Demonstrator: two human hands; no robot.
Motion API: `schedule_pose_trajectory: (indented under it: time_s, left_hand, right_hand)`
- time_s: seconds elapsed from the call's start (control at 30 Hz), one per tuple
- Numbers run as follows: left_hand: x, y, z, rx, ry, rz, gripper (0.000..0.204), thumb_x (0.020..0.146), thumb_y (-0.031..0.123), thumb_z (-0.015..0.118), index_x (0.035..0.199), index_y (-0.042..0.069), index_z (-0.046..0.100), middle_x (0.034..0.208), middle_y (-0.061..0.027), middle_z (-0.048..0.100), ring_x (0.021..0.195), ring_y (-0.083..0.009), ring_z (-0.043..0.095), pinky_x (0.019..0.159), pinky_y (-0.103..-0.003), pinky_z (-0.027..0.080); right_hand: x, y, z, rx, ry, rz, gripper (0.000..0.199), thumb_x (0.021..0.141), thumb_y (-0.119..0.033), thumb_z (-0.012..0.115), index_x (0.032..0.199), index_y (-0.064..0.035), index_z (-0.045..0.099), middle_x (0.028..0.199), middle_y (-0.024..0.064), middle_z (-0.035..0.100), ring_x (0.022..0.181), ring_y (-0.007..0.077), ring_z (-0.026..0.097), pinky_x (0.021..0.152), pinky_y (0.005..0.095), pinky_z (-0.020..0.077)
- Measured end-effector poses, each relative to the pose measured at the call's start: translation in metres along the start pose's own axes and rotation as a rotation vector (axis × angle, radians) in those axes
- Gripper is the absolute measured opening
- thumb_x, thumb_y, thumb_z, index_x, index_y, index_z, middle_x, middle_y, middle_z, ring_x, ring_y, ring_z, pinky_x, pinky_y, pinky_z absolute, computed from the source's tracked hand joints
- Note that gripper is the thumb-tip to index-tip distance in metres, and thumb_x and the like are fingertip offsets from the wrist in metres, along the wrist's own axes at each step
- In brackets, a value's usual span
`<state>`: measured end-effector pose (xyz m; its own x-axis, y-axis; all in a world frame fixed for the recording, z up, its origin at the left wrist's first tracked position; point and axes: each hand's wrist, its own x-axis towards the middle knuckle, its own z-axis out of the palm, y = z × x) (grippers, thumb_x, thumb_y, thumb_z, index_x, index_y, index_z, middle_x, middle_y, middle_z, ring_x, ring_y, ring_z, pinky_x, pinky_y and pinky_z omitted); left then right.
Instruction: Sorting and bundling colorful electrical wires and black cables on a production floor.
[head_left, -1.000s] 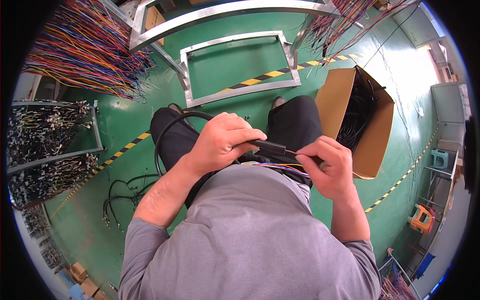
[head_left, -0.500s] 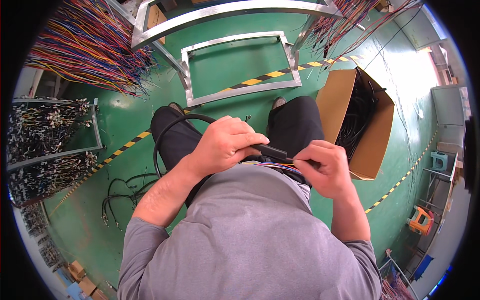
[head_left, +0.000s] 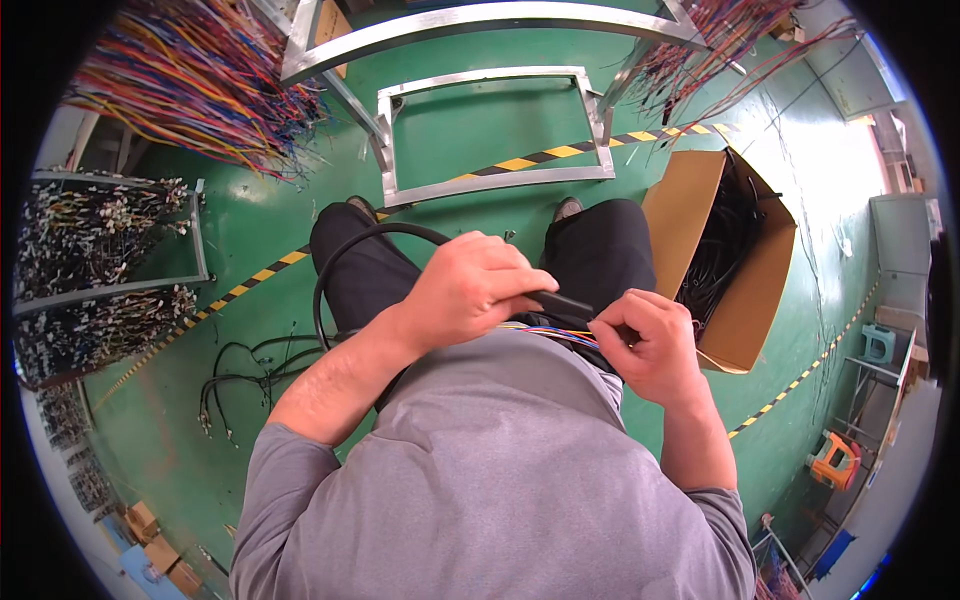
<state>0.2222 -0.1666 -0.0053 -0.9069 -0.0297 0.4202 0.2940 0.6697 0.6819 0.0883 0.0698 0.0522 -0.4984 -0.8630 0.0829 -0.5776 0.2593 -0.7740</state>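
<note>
Nearest is the person's soft, creased grey shirt [head_left: 490,450], its cloth rounding out below the hands. Past it, the left hand [head_left: 478,285] closes thumb and fingers around a thick, smooth, matt black tube [head_left: 570,305], which slants across the lap, its end toward the right hand [head_left: 650,340]. That hand's thumb and forefinger are pressed together in a pinch just at the tube's end; whether a thin strand sits between them is too small to tell. The step in hand appears to be fine work at that end, and the next move probably calls for a steady left grip and light, in-line fingertip control from the right.

Just below the tube, thin, glossy coloured wires [head_left: 555,331] lie across the waist. A bendy black cable [head_left: 318,300] arcs over the left thigh of the dark cloth trousers [head_left: 600,240]. Beside the right leg stands an open brown cardboard box [head_left: 768,300] heaped with coiled black cables [head_left: 728,240]. Farther off, a squared, shiny metal frame [head_left: 500,189] stands over smooth green flooring [head_left: 490,120], with dense, stringy multicoloured wire bundles [head_left: 200,85] hanging beyond at the left.
</note>
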Motion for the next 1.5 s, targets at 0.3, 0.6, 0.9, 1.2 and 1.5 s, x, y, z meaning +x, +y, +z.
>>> schedule_pose_trajectory:
  time_s: [0.3, 0.6, 0.9, 1.2, 1.5]
  left_hand:
    - [-0.010, -0.005, 0.002, -0.007, 0.043, 0.017, 0.030, 0.080, 0.017, 0.087, 0.109, 0.016, 0.080, 0.090, 0.0023, 0.071, 0.084, -0.0212, 0.068, 0.075, -0.038, 0.048]
    - [-0.005, -0.001, 0.005, -0.054, 0.061, 0.001, 0.029, 0.081, 0.016, 0.088, 0.108, 0.015, 0.079, 0.090, 0.0003, 0.072, 0.085, -0.0224, 0.069, 0.075, -0.039, 0.050]
    - [-0.004, -0.003, -0.009, -0.106, 0.073, -0.024, 0.033, 0.078, 0.008, 0.088, 0.109, 0.012, 0.080, 0.091, -0.0035, 0.074, 0.086, -0.0250, 0.070, 0.078, -0.039, 0.053]
    - [-0.006, -0.002, -0.004, -0.129, 0.046, 0.032, 0.032, 0.079, 0.006, 0.088, 0.109, 0.011, 0.080, 0.092, -0.0025, 0.074, 0.086, -0.0229, 0.068, 0.077, -0.038, 0.050]
    - [0.003, 0.011, -0.009, 0.005, -0.027, 0.020, 0.037, 0.076, 0.010, 0.087, 0.112, 0.012, 0.079, 0.090, -0.0025, 0.070, 0.082, -0.0248, 0.067, 0.074, -0.039, 0.049]
  right_hand:
    - [-0.011, 0.014, -0.021, 0.119, 0.006, 0.156, 0.015, 0.078, 0.001, 0.080, 0.092, 0.0008, 0.075, 0.072, 0.0054, 0.061, 0.064, 0.0152, 0.058, 0.060, 0.0300, 0.0461]
    - [-0.015, 0.015, -0.011, 0.212, 0.189, 0.186, 0.004, 0.086, 0.004, 0.077, 0.088, 0.0014, 0.075, 0.073, 0.0077, 0.068, 0.062, 0.0132, 0.062, 0.058, 0.0265, 0.0471]
    - [-0.002, -0.001, -0.003, 0.127, 0.135, 0.004, 0.007, 0.080, 0.007, 0.074, 0.082, 0.0010, 0.071, 0.073, 0.0054, 0.065, 0.067, 0.0132, 0.061, 0.060, 0.0272, 0.0430]
    - [-0.004, 0.002, -0.006, 0.615, 0.056, 0.312, 0.009, 0.086, 0.010, 0.070, 0.091, 0.0031, 0.073, 0.083, 0.0019, 0.067, 0.071, 0.0055, 0.057, 0.064, 0.0205, 0.0414]
    - [0.003, 0.002, -0.005, -0.231, 0.209, -0.382, 0.017, 0.080, -0.001, 0.083, 0.095, -0.0079, 0.077, 0.082, 0.0049, 0.068, 0.066, 0.0222, 0.067, 0.057, 0.0348, 0.0533]
